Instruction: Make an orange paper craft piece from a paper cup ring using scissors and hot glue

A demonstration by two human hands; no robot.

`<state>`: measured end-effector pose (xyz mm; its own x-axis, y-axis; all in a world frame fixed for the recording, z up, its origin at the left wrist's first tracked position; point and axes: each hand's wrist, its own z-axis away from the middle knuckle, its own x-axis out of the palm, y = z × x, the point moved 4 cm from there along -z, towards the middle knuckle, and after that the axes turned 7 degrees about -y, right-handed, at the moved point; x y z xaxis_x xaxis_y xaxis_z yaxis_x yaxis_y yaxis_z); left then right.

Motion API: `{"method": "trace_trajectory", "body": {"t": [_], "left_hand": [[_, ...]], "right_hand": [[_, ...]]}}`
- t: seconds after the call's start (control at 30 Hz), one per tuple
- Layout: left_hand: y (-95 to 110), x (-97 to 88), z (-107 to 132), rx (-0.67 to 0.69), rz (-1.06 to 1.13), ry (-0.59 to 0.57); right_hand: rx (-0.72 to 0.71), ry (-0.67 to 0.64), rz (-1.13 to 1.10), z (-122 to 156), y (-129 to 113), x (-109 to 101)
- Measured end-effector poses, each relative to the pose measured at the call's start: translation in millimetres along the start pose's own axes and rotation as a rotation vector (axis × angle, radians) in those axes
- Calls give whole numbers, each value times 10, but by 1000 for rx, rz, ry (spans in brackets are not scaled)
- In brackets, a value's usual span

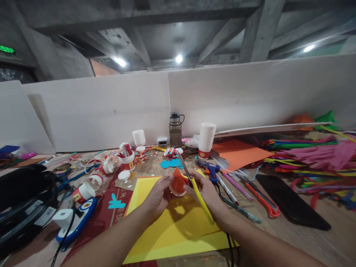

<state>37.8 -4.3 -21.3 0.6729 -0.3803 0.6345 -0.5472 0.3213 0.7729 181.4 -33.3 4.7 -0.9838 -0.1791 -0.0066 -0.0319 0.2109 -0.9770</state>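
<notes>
My left hand is closed on the left side of an orange paper piece. That piece has a pointed top and a white curved rim below, perhaps part of a paper cup. My right hand holds scissors with yellow handles, blades pointing up and away from me. Its thumb also reaches the right edge of the orange piece. Beneath both hands lies a yellow paper sheet, shadowed in the middle. Part of the scissor grip is hidden by my right fingers.
A blue glue gun, pens and a red-orange cutter lie to the right, beside a black phone. Stacked paper cups and a bottle stand behind. On the left are cut cups and a power strip.
</notes>
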Motion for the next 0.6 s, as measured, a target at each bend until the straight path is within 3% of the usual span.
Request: {"method": "trace_trajectory", "body": {"t": [0.6], "left_hand": [[-60,-29,-32,-4,24,-8]], "right_hand": [[-53,-26,-36,-8,51,41]]}}
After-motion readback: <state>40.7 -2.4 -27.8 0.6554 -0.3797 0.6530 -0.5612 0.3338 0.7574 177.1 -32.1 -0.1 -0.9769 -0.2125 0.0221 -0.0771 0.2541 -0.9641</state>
